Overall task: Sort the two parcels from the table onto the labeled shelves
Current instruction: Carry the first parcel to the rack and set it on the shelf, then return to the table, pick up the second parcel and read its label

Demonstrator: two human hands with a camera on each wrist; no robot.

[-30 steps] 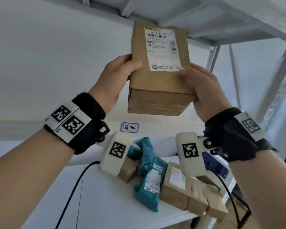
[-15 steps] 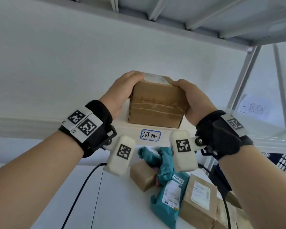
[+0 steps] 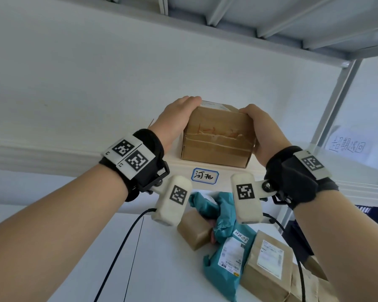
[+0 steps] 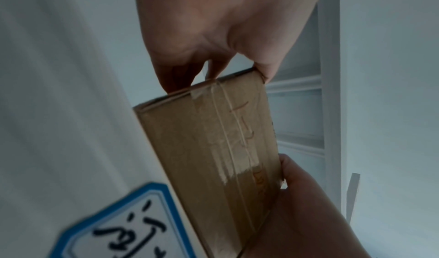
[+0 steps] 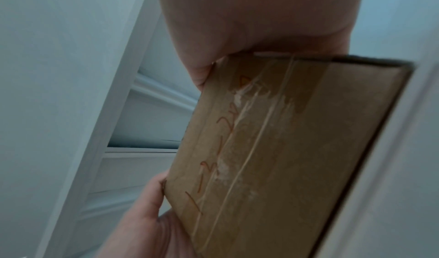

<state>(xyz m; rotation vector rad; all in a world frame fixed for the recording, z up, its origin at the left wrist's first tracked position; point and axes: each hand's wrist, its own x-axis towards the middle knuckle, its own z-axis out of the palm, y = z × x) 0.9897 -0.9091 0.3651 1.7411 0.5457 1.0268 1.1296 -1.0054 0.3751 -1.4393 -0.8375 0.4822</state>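
Note:
A brown cardboard parcel (image 3: 216, 138) with tape and red handwriting on its front sits on the white shelf (image 3: 74, 158), right above a blue-bordered handwritten label (image 3: 205, 175). My left hand (image 3: 177, 118) grips its left side with fingers over the top edge. My right hand (image 3: 262, 129) grips its right side the same way. The left wrist view shows the parcel (image 4: 213, 149) between both hands, with the label (image 4: 123, 230) beside it. In the right wrist view the taped face (image 5: 273, 140) fills the frame.
On the table below lie a teal mailer bag (image 3: 225, 253) and several brown boxes (image 3: 268, 267). A shelf underside (image 3: 271, 22) hangs overhead. A metal upright (image 3: 334, 101) stands to the right, with another handwritten label (image 3: 347, 147) on the neighbouring shelf.
Both hands brought the parcel down from in front of my face, label side up, onto the shelf above the blue label and slid it slightly further in.

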